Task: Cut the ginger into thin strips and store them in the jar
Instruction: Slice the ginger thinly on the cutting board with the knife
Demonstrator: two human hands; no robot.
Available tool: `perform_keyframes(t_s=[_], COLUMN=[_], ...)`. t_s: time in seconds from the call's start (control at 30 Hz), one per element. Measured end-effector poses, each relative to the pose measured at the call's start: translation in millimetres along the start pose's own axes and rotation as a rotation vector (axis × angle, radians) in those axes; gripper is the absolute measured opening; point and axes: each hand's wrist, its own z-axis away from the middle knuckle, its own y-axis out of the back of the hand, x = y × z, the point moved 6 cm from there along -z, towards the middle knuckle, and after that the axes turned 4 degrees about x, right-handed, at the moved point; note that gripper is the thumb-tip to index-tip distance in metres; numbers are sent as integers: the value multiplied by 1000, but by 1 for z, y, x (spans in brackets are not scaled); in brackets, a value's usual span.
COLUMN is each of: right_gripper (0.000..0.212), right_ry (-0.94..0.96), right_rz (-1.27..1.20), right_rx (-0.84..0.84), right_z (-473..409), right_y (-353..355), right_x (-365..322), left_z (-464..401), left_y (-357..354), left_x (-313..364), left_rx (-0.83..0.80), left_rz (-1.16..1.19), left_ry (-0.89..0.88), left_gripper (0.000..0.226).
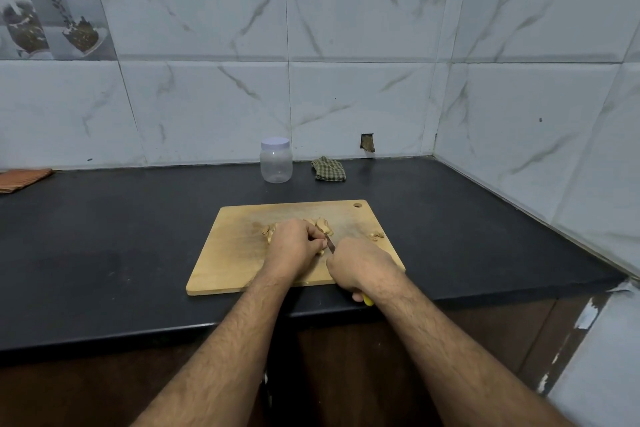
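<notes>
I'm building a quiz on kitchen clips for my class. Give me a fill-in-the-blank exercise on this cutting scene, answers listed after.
1. The right hand grips a knife whose handle is ____ in colour.
2. The left hand holds ginger down on the wooden ____.
3. The clear jar by the wall has its lid ____.
4. The checked cloth lies to the ____ of the jar.

Missing words: yellow; cutting board; on; right

Both bare forearms reach in from six o'clock, converging toward twelve. The left hand (pixel 296 245) is curled, knuckles up, fingertips tucked under. The right hand (pixel 360 265), at its four o'clock, is closed in a fist-like grip.
</notes>
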Motion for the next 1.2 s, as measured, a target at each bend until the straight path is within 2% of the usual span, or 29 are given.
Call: perform_keyframes(t_s=[0.2,0.4,0.53,0.67,0.83,1.03,1.2], right_gripper=[21,11,20,10,18,15,17], right_ry=[7,-7,-27,-6,-13,10,59], right_rz=[62,119,120,129,87,116,107], right_rx=[-21,-2,-14,4,57,27,42], right_z=[17,26,26,26,21,15,17], right_y=[4,4,1,3,12,9,10], right_x=[3,8,11,15,19,12,8], left_z=[1,3,3,4,5,3,6], left_y=[0,3,3,3,4,7,24], left_x=[-2,-1,-2,-1,0,-4,-16], left_rx=[10,31,40,46,47,0,139], left_rz=[3,22,16,29,18,205,354], left_ry=[3,24,32,36,15,54,81], left_gripper=[8,4,3,3,8,29,30])
